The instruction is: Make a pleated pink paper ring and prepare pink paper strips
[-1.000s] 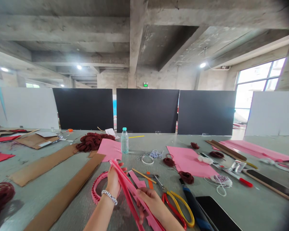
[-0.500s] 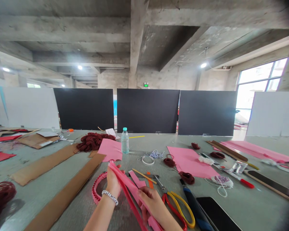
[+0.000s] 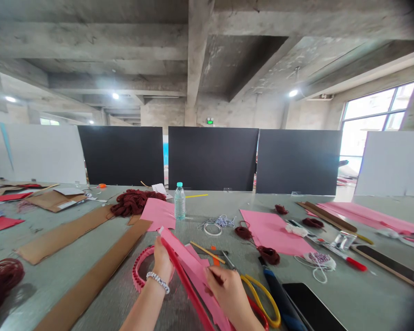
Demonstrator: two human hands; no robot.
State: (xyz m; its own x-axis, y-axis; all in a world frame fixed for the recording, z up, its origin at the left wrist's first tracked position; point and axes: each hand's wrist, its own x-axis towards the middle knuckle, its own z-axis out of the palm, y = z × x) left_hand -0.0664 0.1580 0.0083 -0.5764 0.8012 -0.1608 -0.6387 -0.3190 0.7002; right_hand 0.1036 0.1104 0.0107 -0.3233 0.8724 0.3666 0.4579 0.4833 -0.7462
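My left hand (image 3: 163,259), with a beaded bracelet at the wrist, is closed round the upper end of a long pink paper strip (image 3: 189,257). The strip slants down towards me, and a darker, red-pink folded edge runs along its left side. Farther down, my right hand (image 3: 226,289) is closed, thumb and fingertips pinched at the strip's right edge. A pink ribbed ring (image 3: 136,276) lies on the table just left of my left hand. Scissors with yellow (image 3: 262,294) and red handles lie partly hidden beneath my right hand.
Brown cardboard strips (image 3: 100,271) and dark red yarn (image 3: 134,202) lie to the left. A water bottle (image 3: 180,202) stands upright ahead. On the right are pink paper (image 3: 274,232), a blue-handled tool (image 3: 278,294), a phone (image 3: 310,305) and a red-tipped pen (image 3: 355,263). Black panels (image 3: 212,158) stand behind.
My right hand has shifted slightly up and to the right along the strip. The strip looks flatter and wider between the hands. My left hand stays nearly in place.
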